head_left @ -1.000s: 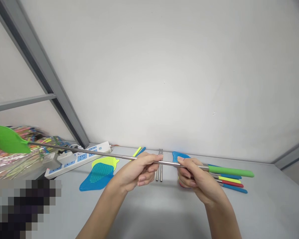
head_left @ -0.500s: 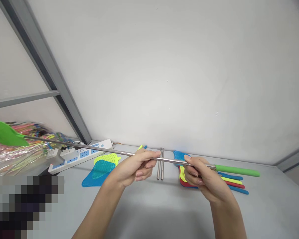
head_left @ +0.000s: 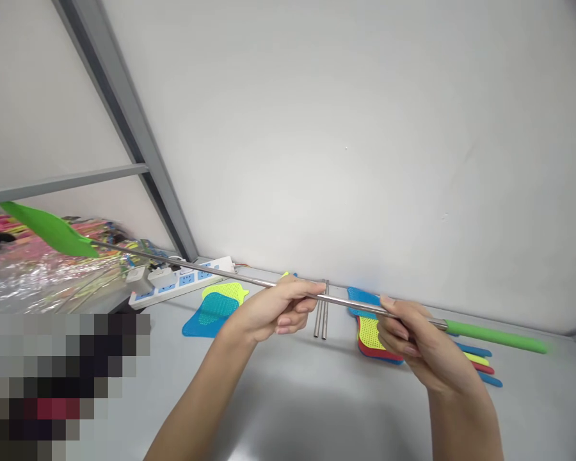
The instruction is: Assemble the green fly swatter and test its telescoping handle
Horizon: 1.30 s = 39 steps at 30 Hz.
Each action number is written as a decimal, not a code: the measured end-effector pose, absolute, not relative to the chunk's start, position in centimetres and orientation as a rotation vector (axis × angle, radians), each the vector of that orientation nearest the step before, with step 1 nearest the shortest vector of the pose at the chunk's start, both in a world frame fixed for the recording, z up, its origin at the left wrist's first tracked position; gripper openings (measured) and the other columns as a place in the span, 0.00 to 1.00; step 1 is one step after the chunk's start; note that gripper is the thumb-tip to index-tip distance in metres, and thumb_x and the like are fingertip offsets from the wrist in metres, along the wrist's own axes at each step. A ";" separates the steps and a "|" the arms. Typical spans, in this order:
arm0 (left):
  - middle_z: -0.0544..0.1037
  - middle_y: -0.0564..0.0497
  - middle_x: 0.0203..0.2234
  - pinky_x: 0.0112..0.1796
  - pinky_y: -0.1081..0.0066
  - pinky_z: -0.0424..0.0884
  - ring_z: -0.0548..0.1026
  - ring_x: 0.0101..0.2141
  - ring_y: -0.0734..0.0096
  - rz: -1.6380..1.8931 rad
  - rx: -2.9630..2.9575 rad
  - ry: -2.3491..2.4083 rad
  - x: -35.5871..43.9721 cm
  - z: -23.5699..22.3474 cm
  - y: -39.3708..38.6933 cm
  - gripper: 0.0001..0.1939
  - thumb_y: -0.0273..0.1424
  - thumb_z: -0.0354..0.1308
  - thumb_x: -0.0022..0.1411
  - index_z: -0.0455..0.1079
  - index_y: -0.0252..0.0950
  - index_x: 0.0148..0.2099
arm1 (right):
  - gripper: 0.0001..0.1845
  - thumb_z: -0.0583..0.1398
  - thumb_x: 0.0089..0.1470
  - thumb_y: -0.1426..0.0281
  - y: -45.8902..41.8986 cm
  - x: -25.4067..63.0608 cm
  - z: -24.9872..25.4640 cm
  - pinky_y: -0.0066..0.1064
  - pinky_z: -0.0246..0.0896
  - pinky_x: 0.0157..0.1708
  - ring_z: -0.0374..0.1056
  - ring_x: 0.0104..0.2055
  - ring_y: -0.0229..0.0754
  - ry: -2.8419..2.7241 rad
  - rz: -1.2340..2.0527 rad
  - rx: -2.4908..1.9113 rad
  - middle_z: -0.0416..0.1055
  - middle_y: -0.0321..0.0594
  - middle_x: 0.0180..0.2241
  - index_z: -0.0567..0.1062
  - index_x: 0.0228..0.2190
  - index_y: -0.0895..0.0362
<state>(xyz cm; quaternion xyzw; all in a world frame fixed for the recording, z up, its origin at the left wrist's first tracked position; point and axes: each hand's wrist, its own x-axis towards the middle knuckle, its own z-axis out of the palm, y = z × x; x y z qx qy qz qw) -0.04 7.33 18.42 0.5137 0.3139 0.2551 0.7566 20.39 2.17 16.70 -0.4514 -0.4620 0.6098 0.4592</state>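
Both my hands hold one long fly swatter level above a grey table (head_left: 317, 410). Its green head (head_left: 52, 229) sticks out far left, its telescopic steel rod (head_left: 206, 271) runs between my hands, and its green foam grip (head_left: 496, 335) points right. My left hand (head_left: 273, 310) pinches the rod near the middle. My right hand (head_left: 420, 346) grips the rod just before the foam grip.
Two loose steel rods (head_left: 322, 315) lie at the wall behind my hands. Blue and yellow swatter heads (head_left: 216, 307) lie left of them, and a stack of swatters (head_left: 374, 333) with coloured handles (head_left: 480, 365) lies right. A white power strip (head_left: 182, 282) and plastic-wrapped swatters (head_left: 38, 269) sit far left.
The view has shifted left, so everything sits further right in frame. The swatter's head has risen and tilted, and my right hand has lowered a little, so the rod slopes down to the right.
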 end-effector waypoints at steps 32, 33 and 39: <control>0.47 0.60 0.03 0.16 0.72 0.39 0.47 0.07 0.86 0.573 1.181 0.726 -0.1 18.2 7.3 0.24 0.34 0.50 0.57 0.48 0.35 0.13 | 0.24 0.49 0.54 0.61 2.6 22.6 16.4 0.31 0.31 0.21 0.35 0.18 0.33 -1.289 1.436 -1.122 0.40 0.29 0.14 0.52 0.12 0.57; 0.47 0.60 0.03 0.16 0.72 0.39 0.47 0.07 0.86 0.582 1.190 0.729 -0.2 18.2 7.3 0.23 0.34 0.50 0.57 0.48 0.35 0.13 | 0.24 0.49 0.54 0.61 2.5 22.7 16.5 0.31 0.31 0.21 0.35 0.18 0.33 -1.287 1.426 -1.121 0.40 0.29 0.14 0.52 0.12 0.57; 0.48 0.60 0.03 0.17 0.72 0.41 0.47 0.07 0.85 0.579 1.215 0.752 -0.6 18.4 7.3 0.24 0.35 0.49 0.57 0.48 0.34 0.13 | 0.24 0.51 0.53 0.61 2.1 23.2 17.0 0.31 0.32 0.21 0.37 0.18 0.32 -1.269 1.421 -1.128 0.41 0.29 0.13 0.53 0.12 0.57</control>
